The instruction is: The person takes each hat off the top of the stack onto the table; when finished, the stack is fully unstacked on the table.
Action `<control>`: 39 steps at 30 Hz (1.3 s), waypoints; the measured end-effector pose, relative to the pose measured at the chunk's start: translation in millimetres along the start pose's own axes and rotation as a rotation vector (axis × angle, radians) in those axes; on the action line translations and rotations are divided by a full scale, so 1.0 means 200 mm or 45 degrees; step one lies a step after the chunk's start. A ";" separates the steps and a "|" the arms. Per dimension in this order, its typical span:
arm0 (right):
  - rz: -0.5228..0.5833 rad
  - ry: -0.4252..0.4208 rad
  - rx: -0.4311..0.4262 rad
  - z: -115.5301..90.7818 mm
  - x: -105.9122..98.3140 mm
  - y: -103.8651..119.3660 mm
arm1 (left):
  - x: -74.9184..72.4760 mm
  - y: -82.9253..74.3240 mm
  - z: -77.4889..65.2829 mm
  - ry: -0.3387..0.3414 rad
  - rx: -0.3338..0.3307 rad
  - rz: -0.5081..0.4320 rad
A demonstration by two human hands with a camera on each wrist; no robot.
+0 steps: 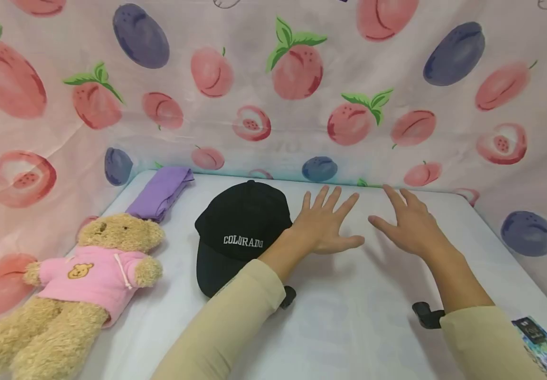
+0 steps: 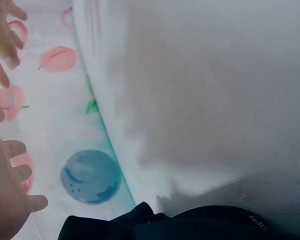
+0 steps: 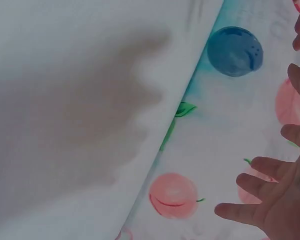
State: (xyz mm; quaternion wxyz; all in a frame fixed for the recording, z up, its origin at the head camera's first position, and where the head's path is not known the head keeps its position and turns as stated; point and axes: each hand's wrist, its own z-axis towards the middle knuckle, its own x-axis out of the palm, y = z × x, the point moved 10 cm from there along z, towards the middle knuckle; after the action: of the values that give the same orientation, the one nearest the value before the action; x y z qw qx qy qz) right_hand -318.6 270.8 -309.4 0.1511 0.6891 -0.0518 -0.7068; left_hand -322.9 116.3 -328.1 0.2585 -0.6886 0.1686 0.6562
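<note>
One empty, splayed left grip [image 1: 322,226] just beside black cap [image 1: 245,214], empty, splayed right grip [image 1: 413,227] farther off

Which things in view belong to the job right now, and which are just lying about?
Probably in the job, judging by nearness, as nothing is held:
Black COLORADO baseball cap, nearest the left grip

Apparently just lying about:
Teddy bear in a pink sweatshirt
Folded purple cloth
Floral-printed card or packet by the right sleeve
</note>
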 end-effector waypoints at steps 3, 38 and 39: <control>0.054 0.000 -0.018 0.01 -0.01 0.03 | -0.02 0.01 -0.02 -0.015 -0.005 -0.037; 0.790 0.044 0.036 -0.02 0.08 0.30 | -0.21 0.15 -0.30 -0.059 0.037 -0.609; 0.799 0.048 0.034 -0.02 0.08 0.32 | -0.22 0.16 -0.32 -0.064 0.044 -0.638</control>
State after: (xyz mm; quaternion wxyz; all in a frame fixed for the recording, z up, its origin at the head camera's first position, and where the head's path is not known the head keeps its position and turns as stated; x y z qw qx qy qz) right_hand -306.3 206.5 -307.4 0.3539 0.6545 -0.2682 -0.6119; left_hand -292.8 49.7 -288.5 0.4289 -0.6878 -0.0028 0.5856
